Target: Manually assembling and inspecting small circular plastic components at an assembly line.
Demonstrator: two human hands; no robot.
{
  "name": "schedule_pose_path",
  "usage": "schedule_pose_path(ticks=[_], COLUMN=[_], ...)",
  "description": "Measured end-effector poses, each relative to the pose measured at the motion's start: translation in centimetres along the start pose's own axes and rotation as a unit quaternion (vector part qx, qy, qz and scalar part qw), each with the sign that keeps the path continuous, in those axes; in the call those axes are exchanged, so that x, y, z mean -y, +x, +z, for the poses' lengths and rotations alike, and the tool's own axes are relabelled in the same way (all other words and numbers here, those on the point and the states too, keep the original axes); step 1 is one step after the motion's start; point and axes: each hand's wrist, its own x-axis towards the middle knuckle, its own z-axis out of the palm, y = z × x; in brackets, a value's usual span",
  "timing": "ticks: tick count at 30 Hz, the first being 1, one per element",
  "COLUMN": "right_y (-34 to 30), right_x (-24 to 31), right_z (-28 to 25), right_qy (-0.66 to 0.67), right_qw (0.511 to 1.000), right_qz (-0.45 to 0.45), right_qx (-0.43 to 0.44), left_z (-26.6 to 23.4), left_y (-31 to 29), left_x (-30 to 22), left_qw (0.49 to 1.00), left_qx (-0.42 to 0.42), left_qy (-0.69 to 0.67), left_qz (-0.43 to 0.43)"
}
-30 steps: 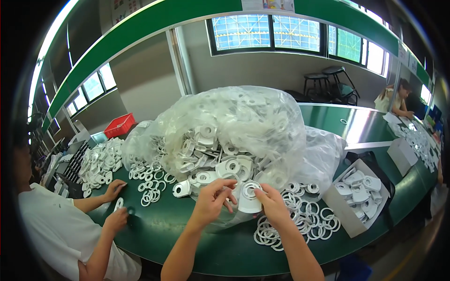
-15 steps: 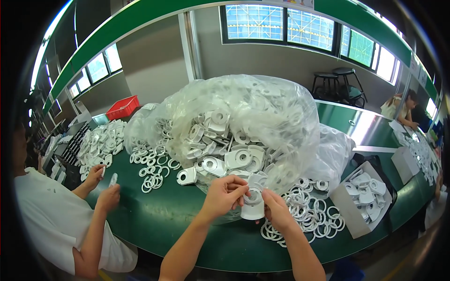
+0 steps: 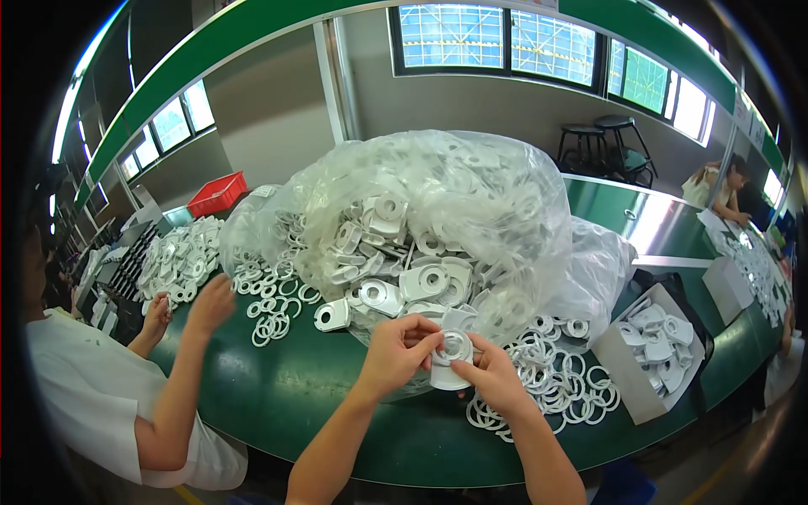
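Note:
A white plastic part [image 3: 447,378] with a round hole and a curved lower edge is between my two hands, just in front of a big clear bag. My left hand [image 3: 397,353] pinches its left side, thumb and fingers closed at the rim. On the other side my right hand [image 3: 498,380] grips it, the thumb pressed on its face below the hole. A ring shape [image 3: 457,338] shows around the hole; whether it is a separate ring I cannot tell. Loose white rings [image 3: 551,383] lie beside my right hand.
The clear plastic bag [image 3: 505,194] spills white parts [image 3: 383,296] onto the green table [image 3: 320,404]. More rings [image 3: 273,307] lie left. A cardboard box [image 3: 627,383] of parts stands right, a red crate [image 3: 217,194] far left. One co-worker [image 3: 109,404] works at left, another far right.
My right thumb has moved inward onto the face of the part, which has tilted slightly. The left co-worker's nearer hand has risen and gone forward, toward the pile.

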Motion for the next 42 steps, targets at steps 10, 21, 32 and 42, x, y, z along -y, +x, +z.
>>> schedule_pose_path(ticks=[10, 21, 32, 42], right_y=[0.0, -0.2, -0.2, -1.0], right_x=[-0.8, -0.4, -1.4, -0.3], right_z=[-0.4, 0.7, 1.7, 2.2], right_qy=[0.03, 0.005, -0.048, -0.165], right_qw=[0.999, 0.996, 0.977, 0.95], right_qz=[-0.018, -0.082, -0.161, -0.175], right_qx=[-0.014, -0.02, -0.134, -0.2], left_z=[0.1, 0.0, 1.8, 2.4], left_y=[-0.5, -1.5, -2.3, -3.1], left_x=[1.2, 2.0, 2.3, 1.9], left_qw=[0.994, 0.998, 0.995, 0.996], left_qx=[-0.027, -0.046, -0.051, -0.055], left_qy=[0.099, -0.031, -0.068, -0.025], left_qz=[0.047, 0.02, 0.057, 0.066])
